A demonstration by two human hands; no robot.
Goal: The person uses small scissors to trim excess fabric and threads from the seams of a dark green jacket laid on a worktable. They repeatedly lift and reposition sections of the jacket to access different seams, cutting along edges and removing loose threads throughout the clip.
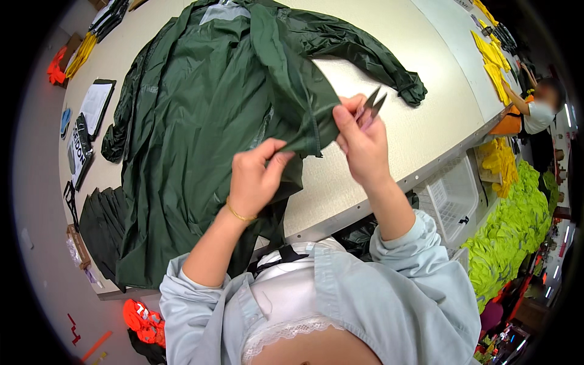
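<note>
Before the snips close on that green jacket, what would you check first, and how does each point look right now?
1. Left hand pinches the dark green jacket edge: ok.
2. Right hand has a grip on the thread snips: ok.
3. Snip blades open: cannot tell.
4. Left fingers apart from the blades: ok.
5. Loose thread at the blades: cannot tell, too small.
6. Jacket's bulk rests on the table: ok.

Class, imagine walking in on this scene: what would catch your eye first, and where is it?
A large dark green rain jacket sprawls across the pale work table, filling the centre. Just above the table's near edge, the left hand pinches a fold of it while the right hand holds small thread snips. At far right, a heap of neon yellow-green garments glows.
</note>
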